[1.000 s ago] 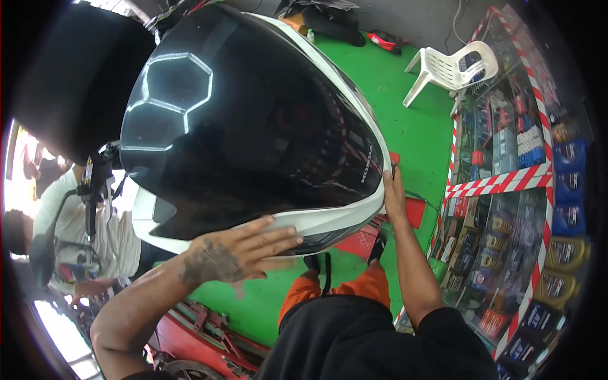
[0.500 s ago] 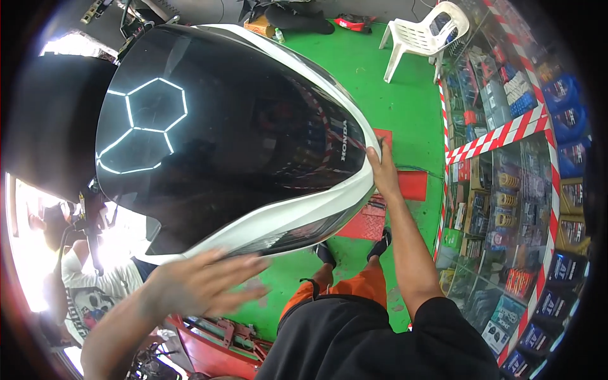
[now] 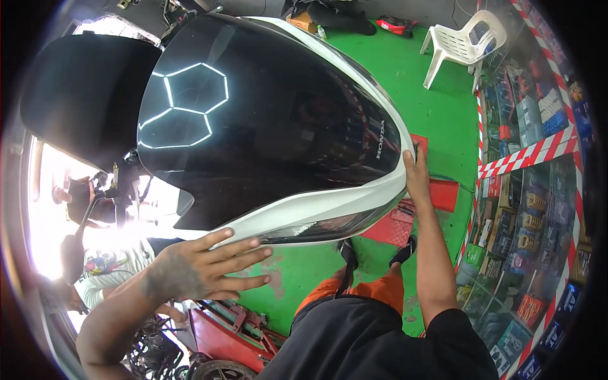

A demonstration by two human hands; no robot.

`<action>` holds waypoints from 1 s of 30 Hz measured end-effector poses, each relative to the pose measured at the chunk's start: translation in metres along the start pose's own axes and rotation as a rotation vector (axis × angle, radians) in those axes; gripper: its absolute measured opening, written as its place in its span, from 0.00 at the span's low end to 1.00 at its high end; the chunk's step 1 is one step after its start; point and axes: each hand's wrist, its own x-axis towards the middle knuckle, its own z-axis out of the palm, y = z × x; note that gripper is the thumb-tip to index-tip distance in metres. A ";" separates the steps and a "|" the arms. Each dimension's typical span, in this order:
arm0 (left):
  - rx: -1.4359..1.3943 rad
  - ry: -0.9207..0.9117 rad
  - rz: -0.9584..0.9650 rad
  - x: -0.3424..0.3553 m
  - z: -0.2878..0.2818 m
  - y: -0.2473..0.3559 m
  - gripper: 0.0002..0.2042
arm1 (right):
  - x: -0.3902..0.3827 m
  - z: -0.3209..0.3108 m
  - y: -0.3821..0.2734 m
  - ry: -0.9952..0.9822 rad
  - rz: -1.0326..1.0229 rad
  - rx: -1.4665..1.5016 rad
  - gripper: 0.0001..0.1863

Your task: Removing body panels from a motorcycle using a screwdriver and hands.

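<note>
The panel (image 3: 285,139), a glossy black shell with a white rim (image 3: 304,202), lies directly ahead of the person's waist, above the green floor (image 3: 437,107); what bears its weight cannot be told. Judged by its look, it is stiff moulded plastic, light for its bulk, slippery on the polished face and easily scratched. The clear lamp strip (image 3: 316,229) below the near rim is probably the most fragile part and should take no pressure. The sounder hold is the white rim, one hand at the narrow tip and one along the near side toward the broad end. The long axis runs left to right, dipping slightly toward the person at the right; the broad end lies left, the narrow tip points right. The right hand (image 3: 416,179) holds that tip, thumb on the rim and fingers around the outer side. The left hand (image 3: 193,269) is spread wide at the panel's near edge, grasping nothing; contact of its forefinger with the rim cannot be confirmed. A white chair (image 3: 465,47) stands beyond the panel to the right, a glass case (image 3: 500,266) farther right, and a red mat (image 3: 392,229) below the tip.
</note>
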 end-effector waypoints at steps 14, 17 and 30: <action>-0.061 0.283 0.057 0.058 0.034 0.016 0.29 | 0.003 0.010 0.006 -0.021 -0.046 0.040 0.38; -0.063 0.174 -0.074 -0.009 0.026 0.014 0.27 | 0.000 0.001 -0.002 -0.005 -0.049 -0.004 0.39; -0.066 0.304 -0.059 0.062 0.046 0.012 0.36 | 0.005 0.010 0.001 -0.020 -0.135 0.062 0.34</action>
